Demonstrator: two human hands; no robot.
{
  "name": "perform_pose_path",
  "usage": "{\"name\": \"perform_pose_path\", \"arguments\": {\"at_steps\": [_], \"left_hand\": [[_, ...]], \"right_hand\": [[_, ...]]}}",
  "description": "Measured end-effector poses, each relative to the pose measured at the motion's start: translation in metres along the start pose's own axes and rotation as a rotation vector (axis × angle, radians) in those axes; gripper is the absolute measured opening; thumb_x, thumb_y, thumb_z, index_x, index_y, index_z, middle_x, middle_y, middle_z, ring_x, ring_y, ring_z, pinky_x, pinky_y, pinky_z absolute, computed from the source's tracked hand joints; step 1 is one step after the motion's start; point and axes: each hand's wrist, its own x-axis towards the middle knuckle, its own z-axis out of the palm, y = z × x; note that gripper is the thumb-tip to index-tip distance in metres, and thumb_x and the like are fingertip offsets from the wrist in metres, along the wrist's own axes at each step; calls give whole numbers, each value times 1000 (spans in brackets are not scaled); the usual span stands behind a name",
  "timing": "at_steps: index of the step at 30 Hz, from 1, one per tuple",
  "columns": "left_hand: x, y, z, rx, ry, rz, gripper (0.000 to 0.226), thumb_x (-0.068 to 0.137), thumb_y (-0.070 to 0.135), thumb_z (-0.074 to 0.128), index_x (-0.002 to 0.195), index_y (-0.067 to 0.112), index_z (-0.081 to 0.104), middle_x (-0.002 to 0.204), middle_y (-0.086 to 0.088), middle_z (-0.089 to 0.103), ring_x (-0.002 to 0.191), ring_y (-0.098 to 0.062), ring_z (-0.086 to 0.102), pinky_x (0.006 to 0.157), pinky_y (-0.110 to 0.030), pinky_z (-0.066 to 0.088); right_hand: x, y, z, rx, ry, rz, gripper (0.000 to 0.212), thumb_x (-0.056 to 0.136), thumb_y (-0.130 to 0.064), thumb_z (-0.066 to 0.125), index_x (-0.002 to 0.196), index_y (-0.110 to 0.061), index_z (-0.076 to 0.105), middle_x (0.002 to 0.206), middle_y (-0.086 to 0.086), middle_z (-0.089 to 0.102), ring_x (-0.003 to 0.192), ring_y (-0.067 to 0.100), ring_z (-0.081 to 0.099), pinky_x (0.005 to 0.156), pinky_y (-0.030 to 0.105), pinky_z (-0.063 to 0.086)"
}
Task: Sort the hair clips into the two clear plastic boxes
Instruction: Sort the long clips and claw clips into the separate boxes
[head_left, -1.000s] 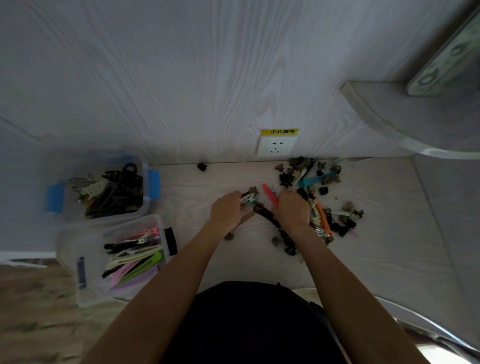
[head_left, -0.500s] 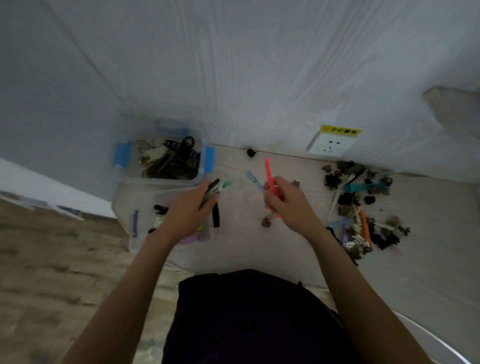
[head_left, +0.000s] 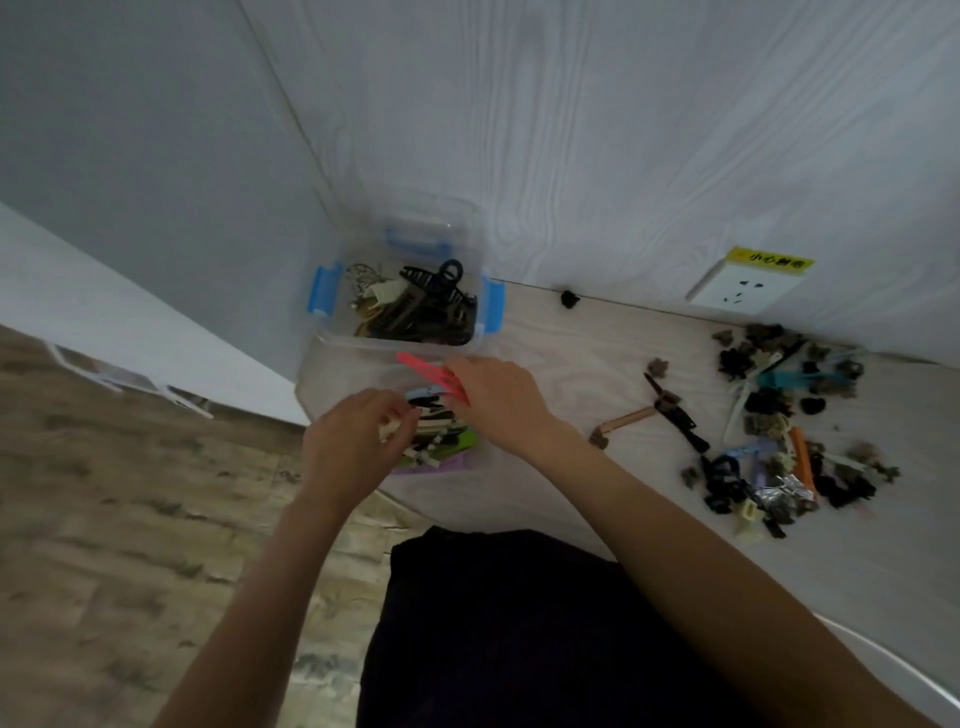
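Two clear plastic boxes stand at the table's left end. The far box, with blue latches, holds dark claw clips. The near box holds flat coloured clips, mostly hidden under my hands. My right hand is over the near box and grips a red flat clip that points left. My left hand hovers at the same box with fingers curled on pale and black clips. A pile of unsorted clips lies on the table to the right.
A tan clip and a black clip lie loose between box and pile. One small black clip sits by the wall. A wall socket is above the pile. The table's left edge drops to wooden floor.
Both hands have travelled left from the pile to the near box, carrying clips. The camera has swung left with them, so the pile now sits far right.
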Motion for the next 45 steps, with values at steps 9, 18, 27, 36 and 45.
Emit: {"name": "perform_pose_path", "arguments": {"at_steps": [9,18,27,36,45], "left_hand": [[22,43,-4,-248,335,32,22,88,30,51,82,11,61,73,-4,63,60,-13,55,56,-19,40],[59,103,39,-369,-173,172,26,91,21,52,117,23,58,100,4,65,95,-11,56,85,-27,44],[81,190,135,19,-583,291,35,83,36,64,111,19,52,106,-1,61,94,-20,57,79,-33,49],[83,188,152,117,-638,279,20,83,17,62,102,16,58,101,-5,64,92,-21,58,80,-34,49],[89,196,145,-153,-466,460,15,85,12,62,100,11,63,103,-7,57,85,-17,58,77,-26,49]], "right_hand": [[9,-6,15,-88,24,-44,35,91,-37,51,119,-17,57,113,7,63,104,28,59,78,37,45],[-88,88,-15,46,211,-58,23,86,-24,54,105,-15,64,111,6,64,105,25,56,90,39,45],[-170,211,-33,119,332,775,25,93,-18,47,113,-13,61,115,11,63,103,28,58,87,36,44],[-141,229,-32,-223,164,830,31,92,-30,52,111,-7,53,99,15,66,91,30,61,72,33,43],[-164,235,-35,76,429,626,19,86,-7,54,102,-7,64,92,16,61,86,33,56,75,37,44]]}}
